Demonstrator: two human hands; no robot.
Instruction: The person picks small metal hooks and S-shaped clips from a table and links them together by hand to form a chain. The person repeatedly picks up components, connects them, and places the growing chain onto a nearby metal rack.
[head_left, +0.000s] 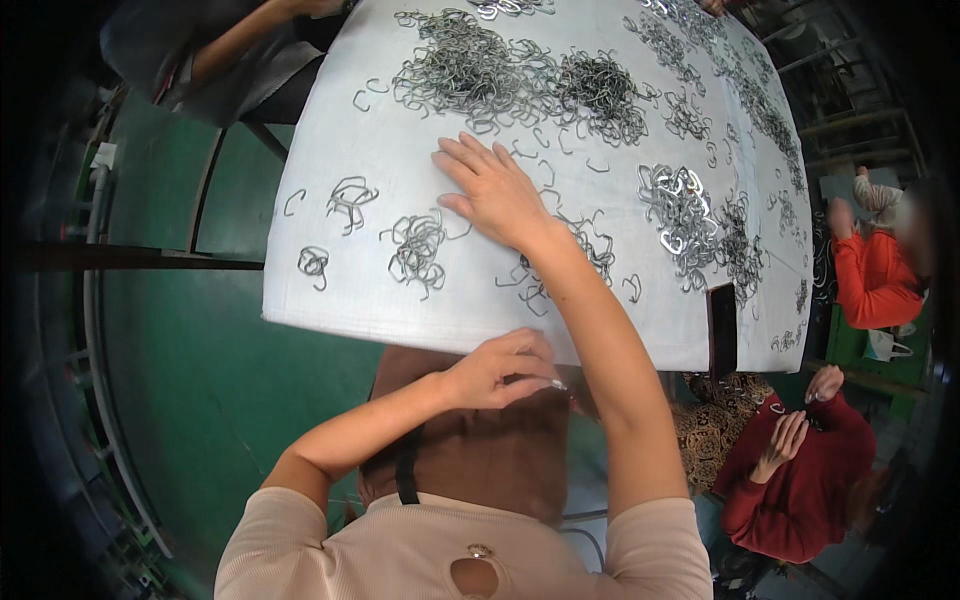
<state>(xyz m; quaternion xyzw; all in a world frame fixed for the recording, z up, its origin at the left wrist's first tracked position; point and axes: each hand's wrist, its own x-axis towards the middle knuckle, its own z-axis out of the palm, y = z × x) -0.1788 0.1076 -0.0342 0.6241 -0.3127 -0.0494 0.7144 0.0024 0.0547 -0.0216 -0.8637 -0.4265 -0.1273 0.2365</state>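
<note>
My right hand lies palm down over the white tabletop, its fingers stretched out and the thumb apart. Bent metal wire hooks lie in a loose cluster just below its thumb, and more hooks are partly hidden beneath my right wrist. At the table's near edge, over my lap, my left hand is closed with the fingers curled. A small pale, shiny spot shows at its fingertips; whether it is a nail or a piece of metal cannot be made out.
Large heaps of hooks cover the far part of the table, with further piles to the right. A dark upright plate stands at the near right edge. Co-workers in dark red and orange sit right; another person's arm is far left.
</note>
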